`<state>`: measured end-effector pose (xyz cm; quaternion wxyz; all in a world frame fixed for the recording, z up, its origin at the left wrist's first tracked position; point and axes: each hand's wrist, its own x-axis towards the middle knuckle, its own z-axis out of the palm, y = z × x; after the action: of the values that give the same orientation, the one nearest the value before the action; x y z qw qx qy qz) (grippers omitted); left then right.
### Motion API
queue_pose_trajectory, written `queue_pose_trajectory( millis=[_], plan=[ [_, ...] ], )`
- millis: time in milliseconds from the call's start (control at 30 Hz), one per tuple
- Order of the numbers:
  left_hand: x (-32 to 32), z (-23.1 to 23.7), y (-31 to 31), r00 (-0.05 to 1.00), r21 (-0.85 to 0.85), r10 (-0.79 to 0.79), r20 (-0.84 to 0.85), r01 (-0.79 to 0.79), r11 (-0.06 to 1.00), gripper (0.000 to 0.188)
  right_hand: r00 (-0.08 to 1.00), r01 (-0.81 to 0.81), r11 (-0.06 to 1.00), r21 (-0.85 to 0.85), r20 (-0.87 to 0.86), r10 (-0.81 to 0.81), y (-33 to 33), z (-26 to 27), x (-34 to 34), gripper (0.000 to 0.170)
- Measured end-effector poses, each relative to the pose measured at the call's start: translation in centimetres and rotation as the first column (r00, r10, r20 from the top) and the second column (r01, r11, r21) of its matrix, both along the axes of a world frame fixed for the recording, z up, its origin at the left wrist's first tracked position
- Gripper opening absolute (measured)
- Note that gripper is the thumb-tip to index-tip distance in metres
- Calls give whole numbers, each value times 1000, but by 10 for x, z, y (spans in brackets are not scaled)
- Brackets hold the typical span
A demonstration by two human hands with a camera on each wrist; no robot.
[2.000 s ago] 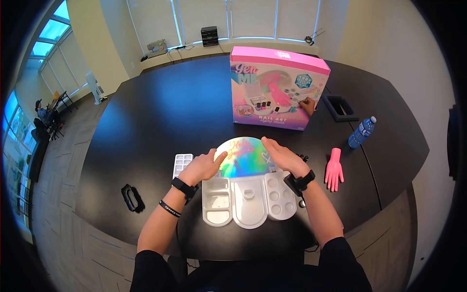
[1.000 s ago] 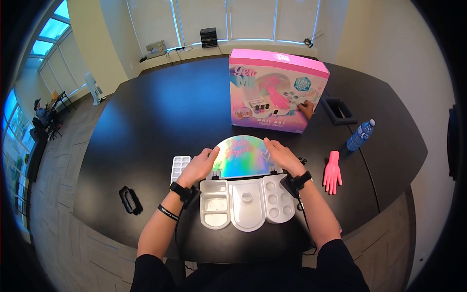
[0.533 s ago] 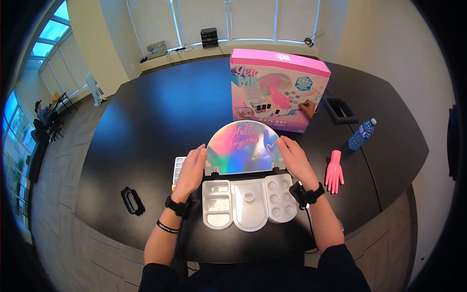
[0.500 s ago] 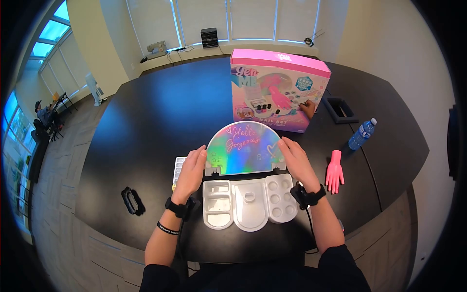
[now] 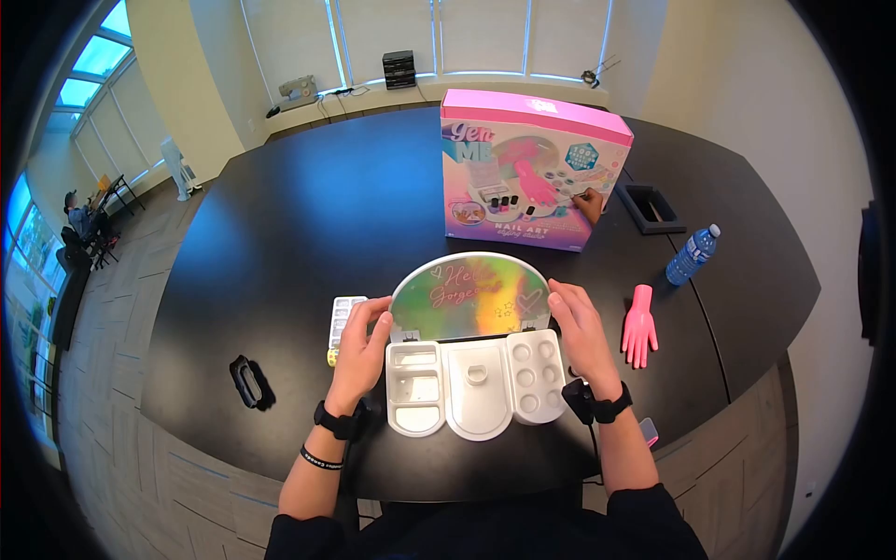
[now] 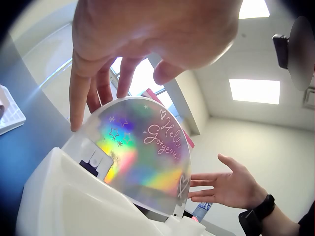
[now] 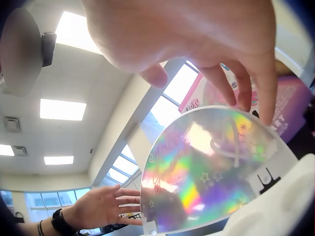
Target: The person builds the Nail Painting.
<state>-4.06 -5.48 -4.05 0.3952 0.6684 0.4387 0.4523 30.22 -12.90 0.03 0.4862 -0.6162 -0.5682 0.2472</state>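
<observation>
A half-round iridescent panel [image 5: 457,317] lettered "Hello Gorgeous" stands along the back of a white compartment tray [image 5: 478,411]. Dark hinge slots [image 7: 268,181] show at its lower corners. My left hand [image 5: 362,350] is at the panel's left edge, fingers extended against the rim and thumb held apart in the left wrist view. On the opposite edge, my right hand [image 5: 585,336] has its fingertips at the rim, the thumb likewise off the panel. The tray has three wells on the left, a raised peg in the middle and several round cups on the right.
Behind the panel stands a pink nail art box [image 5: 532,177]. To the right are a pink model hand [image 5: 639,329] and a water bottle [image 5: 693,255]. A small white palette [image 5: 342,319] and a black ring-shaped object [image 5: 246,383] lie left on the dark table [image 5: 280,215].
The panel, gripped near its top two seconds ago, was raised half a second ago and has since come down toward the tray. Both hands have moved to its sides, and their fingers have loosened.
</observation>
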Motion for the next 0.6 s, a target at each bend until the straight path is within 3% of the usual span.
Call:
queue_pose_trajectory(
  millis=[600],
  plan=[
    [5, -5, -14, 1000, -71, 3, 16, -2, 997, 31, 1000, -11, 1000, -21, 3, 11, -18, -4, -4, 51]
  ],
)
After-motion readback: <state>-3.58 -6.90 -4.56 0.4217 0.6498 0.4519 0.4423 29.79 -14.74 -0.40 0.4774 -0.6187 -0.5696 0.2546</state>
